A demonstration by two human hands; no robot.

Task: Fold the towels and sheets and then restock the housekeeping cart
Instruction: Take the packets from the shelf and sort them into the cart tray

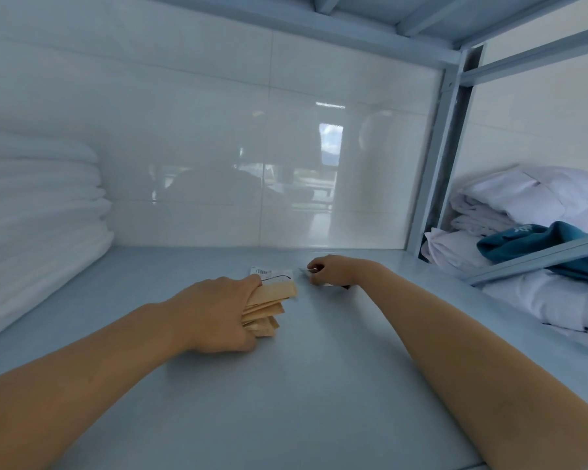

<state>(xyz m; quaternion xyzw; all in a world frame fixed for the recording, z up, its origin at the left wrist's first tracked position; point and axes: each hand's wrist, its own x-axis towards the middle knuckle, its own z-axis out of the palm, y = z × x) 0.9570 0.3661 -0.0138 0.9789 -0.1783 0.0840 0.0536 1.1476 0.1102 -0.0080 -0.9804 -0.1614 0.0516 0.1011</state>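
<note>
Tan packets (271,304) in left hand (218,313) (fanned)

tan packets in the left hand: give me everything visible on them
The tan packets are a fanned handful of flat, slim, kraft-paper-like sachets, several overlapping, their exact count unclear. The left hand grips them from the left, its fingers curled over their near ends; their free ends point right and lie low over the blue-grey shelf. A white barcoded packet lies just behind them. Any print on them is unreadable.
</note>
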